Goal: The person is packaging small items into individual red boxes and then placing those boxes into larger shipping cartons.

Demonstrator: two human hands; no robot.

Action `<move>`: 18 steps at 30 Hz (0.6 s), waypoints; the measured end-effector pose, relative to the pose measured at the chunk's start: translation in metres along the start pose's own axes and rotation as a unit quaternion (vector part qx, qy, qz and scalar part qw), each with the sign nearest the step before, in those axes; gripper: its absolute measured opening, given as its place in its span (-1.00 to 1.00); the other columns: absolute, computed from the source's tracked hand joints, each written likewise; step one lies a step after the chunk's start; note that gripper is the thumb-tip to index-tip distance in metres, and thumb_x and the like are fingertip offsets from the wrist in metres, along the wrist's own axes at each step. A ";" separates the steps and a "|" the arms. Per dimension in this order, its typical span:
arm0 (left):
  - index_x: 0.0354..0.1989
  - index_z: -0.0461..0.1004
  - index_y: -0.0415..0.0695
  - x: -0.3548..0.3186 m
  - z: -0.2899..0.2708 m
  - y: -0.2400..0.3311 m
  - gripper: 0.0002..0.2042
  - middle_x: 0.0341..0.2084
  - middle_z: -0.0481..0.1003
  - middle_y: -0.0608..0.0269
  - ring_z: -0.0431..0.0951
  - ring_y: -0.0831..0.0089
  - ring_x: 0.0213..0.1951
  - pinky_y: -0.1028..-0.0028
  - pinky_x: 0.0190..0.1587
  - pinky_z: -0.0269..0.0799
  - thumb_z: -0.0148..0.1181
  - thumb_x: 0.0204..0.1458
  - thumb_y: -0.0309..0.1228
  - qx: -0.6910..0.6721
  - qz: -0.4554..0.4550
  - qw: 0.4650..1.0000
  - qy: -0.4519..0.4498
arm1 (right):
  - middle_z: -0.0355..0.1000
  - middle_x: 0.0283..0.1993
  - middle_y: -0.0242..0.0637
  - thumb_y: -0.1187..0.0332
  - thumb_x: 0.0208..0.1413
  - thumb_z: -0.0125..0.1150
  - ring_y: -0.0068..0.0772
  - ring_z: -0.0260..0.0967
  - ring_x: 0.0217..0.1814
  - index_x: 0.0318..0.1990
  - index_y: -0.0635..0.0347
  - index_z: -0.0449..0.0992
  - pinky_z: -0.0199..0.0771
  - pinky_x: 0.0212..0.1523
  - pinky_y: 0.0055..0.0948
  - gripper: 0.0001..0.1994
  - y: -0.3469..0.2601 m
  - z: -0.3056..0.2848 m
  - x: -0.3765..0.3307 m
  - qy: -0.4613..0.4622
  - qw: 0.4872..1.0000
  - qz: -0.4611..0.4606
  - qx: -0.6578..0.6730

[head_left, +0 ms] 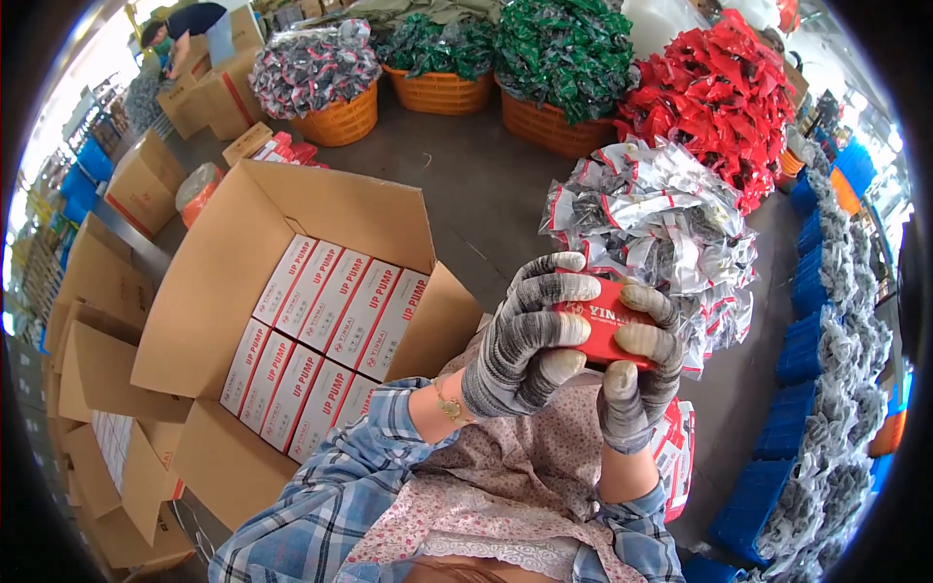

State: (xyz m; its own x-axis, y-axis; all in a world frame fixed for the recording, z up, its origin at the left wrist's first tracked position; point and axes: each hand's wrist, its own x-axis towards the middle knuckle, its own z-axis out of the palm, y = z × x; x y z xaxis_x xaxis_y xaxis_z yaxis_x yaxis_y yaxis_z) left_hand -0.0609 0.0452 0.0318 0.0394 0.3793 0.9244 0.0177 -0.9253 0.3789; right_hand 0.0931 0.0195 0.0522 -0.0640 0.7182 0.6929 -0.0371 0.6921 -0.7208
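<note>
Between my gloved hands, in front of my chest, is a small red box (604, 316) with white print. The striped grey glove of my left hand (539, 335) grips it from the left, fingers over the near face. From the right, my right hand (646, 360) closes on its other end, thumb below and fingertips on the red face. To the left, an open cardboard carton (194, 301) holds two rows of white and red boxes (326, 301). Just beyond my hands lies a heap of clear plastic bags (661, 214) with red edges and dark parts inside.
Orange baskets (442, 92) piled with green, grey and red bagged parts stand along the far side. Blue bins (768, 486) with grey bagged parts line the right. Other open cartons (107, 360) crowd the left. A person (180, 34) is at the far left. Red and white packs (673, 457) lie near my right forearm.
</note>
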 end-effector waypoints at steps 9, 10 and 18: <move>0.14 0.28 0.15 -0.020 0.015 -0.002 -0.31 0.17 0.21 0.07 0.19 0.04 0.23 0.10 0.24 0.08 0.48 -0.22 -0.18 -0.061 -0.017 0.993 0.102 | 0.22 0.16 0.06 -0.19 0.19 -0.22 0.20 0.13 0.24 -0.12 0.00 0.46 0.11 0.22 0.09 -0.50 0.020 -0.008 -0.012 -0.013 0.989 -0.113 -0.091; 0.14 0.28 0.15 -0.039 0.022 -0.003 -0.31 0.17 0.21 0.07 0.19 0.04 0.23 0.10 0.24 0.08 0.48 -0.22 -0.18 -0.030 -0.016 0.993 0.109 | 0.22 0.16 0.06 -0.19 0.19 -0.22 0.20 0.13 0.24 -0.12 0.00 0.46 0.11 0.22 0.09 -0.50 0.018 0.004 -0.012 -0.028 0.991 -0.114 -0.063; 0.29 0.08 -0.16 -0.104 -0.067 0.003 -0.03 0.23 0.17 0.10 0.16 0.30 0.24 0.29 0.24 0.09 0.49 -0.30 -0.05 0.056 -0.239 0.964 0.100 | 0.07 0.31 0.11 -0.07 0.18 -0.04 0.08 0.09 0.31 0.20 0.08 0.27 0.07 0.29 -0.02 -0.45 0.019 0.009 -0.022 -0.002 0.987 -0.120 -0.111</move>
State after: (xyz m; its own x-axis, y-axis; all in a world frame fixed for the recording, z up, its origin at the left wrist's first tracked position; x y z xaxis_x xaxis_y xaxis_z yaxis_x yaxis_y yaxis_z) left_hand -0.1323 0.0028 -0.0602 -0.1933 0.7440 0.6396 0.0947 -0.6347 0.7670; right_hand 0.0845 0.0161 0.0225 -0.0835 0.5324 0.8423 0.1679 0.8407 -0.5148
